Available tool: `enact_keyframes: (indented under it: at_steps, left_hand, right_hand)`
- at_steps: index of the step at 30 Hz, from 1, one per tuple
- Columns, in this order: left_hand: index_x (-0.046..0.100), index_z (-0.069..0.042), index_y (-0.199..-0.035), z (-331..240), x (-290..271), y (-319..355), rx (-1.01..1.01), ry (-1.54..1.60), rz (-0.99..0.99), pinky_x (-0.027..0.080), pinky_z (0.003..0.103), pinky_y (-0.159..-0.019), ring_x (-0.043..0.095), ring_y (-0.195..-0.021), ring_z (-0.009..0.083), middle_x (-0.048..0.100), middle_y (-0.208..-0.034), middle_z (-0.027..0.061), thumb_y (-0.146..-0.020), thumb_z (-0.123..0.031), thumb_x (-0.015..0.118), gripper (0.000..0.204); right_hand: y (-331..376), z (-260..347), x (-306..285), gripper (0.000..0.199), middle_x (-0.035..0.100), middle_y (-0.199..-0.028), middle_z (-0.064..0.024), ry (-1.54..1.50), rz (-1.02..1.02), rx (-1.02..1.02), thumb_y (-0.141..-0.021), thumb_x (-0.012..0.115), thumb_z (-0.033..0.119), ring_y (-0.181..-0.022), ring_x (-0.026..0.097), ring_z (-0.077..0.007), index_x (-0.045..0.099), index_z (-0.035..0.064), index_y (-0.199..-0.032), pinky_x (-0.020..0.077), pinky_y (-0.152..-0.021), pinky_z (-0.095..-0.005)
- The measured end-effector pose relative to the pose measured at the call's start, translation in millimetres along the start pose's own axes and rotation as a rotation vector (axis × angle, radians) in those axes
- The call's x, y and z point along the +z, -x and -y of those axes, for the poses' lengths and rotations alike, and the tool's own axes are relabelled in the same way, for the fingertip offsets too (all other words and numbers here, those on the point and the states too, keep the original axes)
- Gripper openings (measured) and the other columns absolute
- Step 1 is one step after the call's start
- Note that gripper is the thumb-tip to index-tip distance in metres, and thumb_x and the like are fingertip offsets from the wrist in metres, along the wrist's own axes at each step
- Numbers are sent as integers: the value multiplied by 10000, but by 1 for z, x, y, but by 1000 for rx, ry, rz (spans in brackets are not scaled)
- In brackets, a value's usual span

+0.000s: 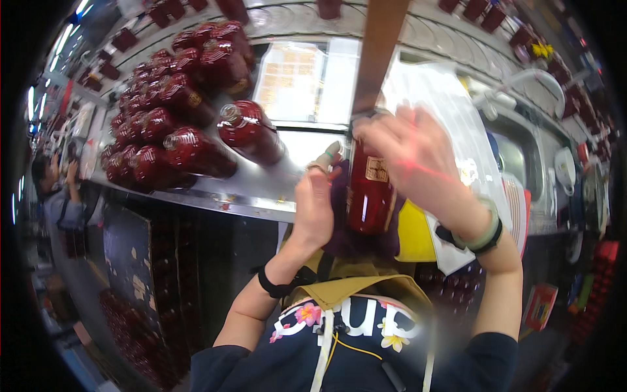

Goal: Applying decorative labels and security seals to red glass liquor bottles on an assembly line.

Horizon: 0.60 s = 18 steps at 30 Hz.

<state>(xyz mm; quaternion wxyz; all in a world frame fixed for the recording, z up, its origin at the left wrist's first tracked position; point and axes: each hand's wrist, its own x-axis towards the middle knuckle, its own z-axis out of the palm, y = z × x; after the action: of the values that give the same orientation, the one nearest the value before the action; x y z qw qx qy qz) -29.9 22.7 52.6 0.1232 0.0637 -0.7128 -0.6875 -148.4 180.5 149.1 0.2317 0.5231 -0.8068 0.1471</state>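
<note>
Centrally, a glossy dark-red bottle (369, 209), purple cloth (359, 247) beside it, left hand (315, 201) at its nine o'clock, blurred right hand (418, 144) at one o'clock, both grips impossible to tell, similar bottles (157, 125) massed toward ten.

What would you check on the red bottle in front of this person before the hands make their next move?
1. Gold label on the red bottle in view: ok.
2. Purple cloth by the bottle's lower end: ok.
3. Left hand firmly gripping: cannot tell.
4. Right hand sharply visible: not ok, blurred.
5. Nearest bottle on the counter apart from the left hand: ok.
</note>
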Motion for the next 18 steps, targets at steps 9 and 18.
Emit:
enact_keyframes:
  at_steps: [9, 18]
  left_hand:
    - [712, 33, -1105, -13, 19, -38, -293, -27, 79, 563, 372, -865, 736, -944, 260, 761, -1004, 170, -946, -609, 678, 662]
    - [644, -5, -1346, -35, -3, -19, -492, 457, 420, 522, 342, -1000, 676, -1100, 160, 730, -1210, 94, -855, -317, 877, 626]
  right_hand:
    - [17, -14, -24, 220, 703, -907, -118, -146, -334, 338, -838, 754, -69, -811, 643, -288, 727, 11, -1041, 512, -755, -366]
    - [71, 9, -32, 199, 700, -973, -80, -275, -528, 726, -940, 717, -36, -896, 653, -173, 707, -14, -1137, 511, -832, -288]
